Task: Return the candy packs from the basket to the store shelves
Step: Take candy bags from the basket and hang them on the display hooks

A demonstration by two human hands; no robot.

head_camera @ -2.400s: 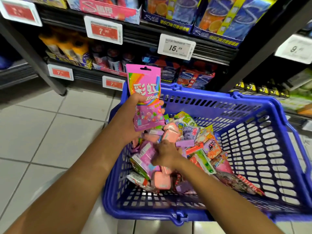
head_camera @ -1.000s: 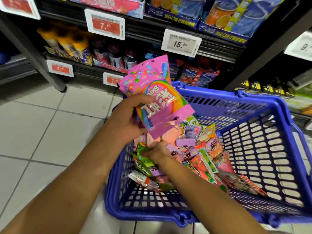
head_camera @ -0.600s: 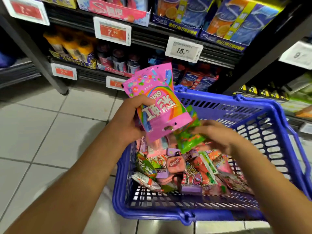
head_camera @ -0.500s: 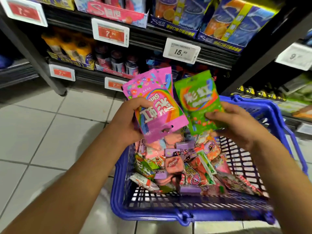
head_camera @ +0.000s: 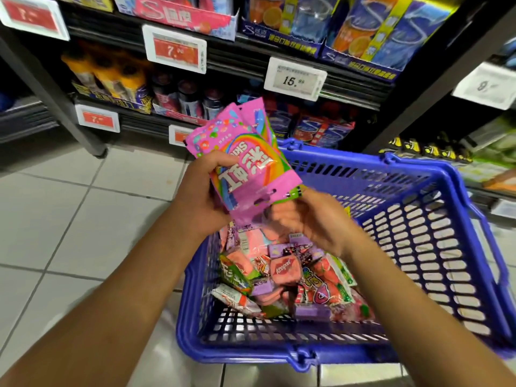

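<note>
store shelves point(head_camera: 279, 51) behind basket point(head_camera: 418, 247); left hand point(head_camera: 203, 196) grips pink packs point(head_camera: 243, 166).

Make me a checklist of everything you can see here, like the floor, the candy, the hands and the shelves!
Surface: pale tiled floor; the blue basket sits on it.
Job's things: pink candy packs held up, upside down; a green pack's edge peeks out behind; mixed candy packs piled in the basket.
Clutter: nothing seen.
Hands: left hand grips the pink candy packs; right hand blurred, at the packs' lower edge, grip unclear.
Cables: nothing seen.
Surroundings: store shelves with boxed goods and price tags.
</note>
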